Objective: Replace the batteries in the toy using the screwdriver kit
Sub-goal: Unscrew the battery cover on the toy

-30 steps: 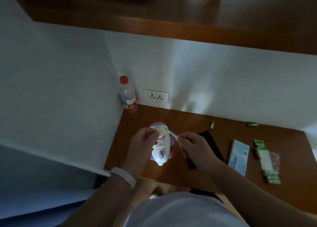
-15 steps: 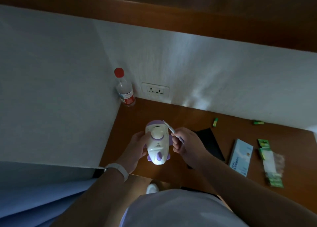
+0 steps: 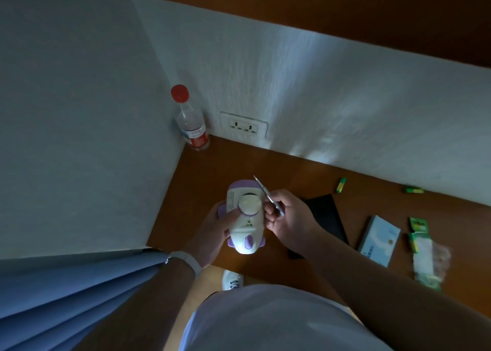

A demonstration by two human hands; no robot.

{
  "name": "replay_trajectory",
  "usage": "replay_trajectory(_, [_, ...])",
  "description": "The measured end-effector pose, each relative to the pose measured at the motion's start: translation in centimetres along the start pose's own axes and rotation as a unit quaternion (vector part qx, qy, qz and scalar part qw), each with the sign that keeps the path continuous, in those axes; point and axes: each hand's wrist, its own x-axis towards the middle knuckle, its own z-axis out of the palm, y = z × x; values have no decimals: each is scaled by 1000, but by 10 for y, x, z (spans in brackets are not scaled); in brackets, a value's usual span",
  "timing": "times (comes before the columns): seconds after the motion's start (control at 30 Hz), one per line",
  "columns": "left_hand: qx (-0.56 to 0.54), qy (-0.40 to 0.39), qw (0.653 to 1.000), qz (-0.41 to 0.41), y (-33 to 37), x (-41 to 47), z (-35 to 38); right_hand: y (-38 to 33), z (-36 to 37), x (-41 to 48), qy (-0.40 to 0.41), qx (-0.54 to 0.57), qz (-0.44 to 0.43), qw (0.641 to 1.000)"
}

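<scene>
A white and purple toy (image 3: 245, 218) is held underside up above the brown desk's (image 3: 385, 276) near left corner. My left hand (image 3: 216, 231) grips its left side, thumb on a round white part. My right hand (image 3: 288, 219) is closed on a thin silver screwdriver (image 3: 267, 195), whose tip points up and away, off the toy. Two green batteries (image 3: 341, 185) (image 3: 413, 190) lie near the wall. A green battery pack (image 3: 419, 240) lies at the right.
A black case (image 3: 328, 218) lies right of my right hand, a pale blue box (image 3: 378, 240) beside it. A red-capped bottle (image 3: 190, 122) stands in the desk's far corner by a wall socket (image 3: 244, 125). Blue curtain hangs at lower left.
The screwdriver tip has come off the toy's underside and now points up and away. My left thumb has slid off the round part to its edge. The camera tilted downward.
</scene>
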Motion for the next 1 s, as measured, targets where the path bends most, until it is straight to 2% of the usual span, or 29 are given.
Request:
replay_trajectory(0.07, [-21,-1,1000,11,-1,0,3,0,2,-2,5,4,1,1000])
replay_trajectory(0.17, [-61,-45,996,47,-1,-2,7,0,5,-9,2,8,-7,1000])
replay_trajectory(0.23, [-80,-12,996,49,7,-8,14,-3,7,-16,-7,13,-21,1000])
replay_trajectory(0.43, [-73,12,995,64,39,-29,25,-22,19,-43,-34,19,-72,997])
replay_trajectory(0.57, [-49,-31,990,131,62,-46,27,-34,32,-75,-46,3,-111,993])
replay_trajectory(0.63, [-34,-15,986,162,74,-59,30,-39,38,-96,-60,-41,-140,987])
replay_trajectory(0.77, [-41,9,977,208,91,-81,31,-44,50,-135,-46,-168,-224,959])
replay_trajectory(0.9, [-48,25,963,264,109,-99,32,-46,62,-167,4,-289,-296,910])
replay_trajectory(1.0, [-42,35,953,299,122,-114,34,-45,67,-188,39,-377,-343,860])
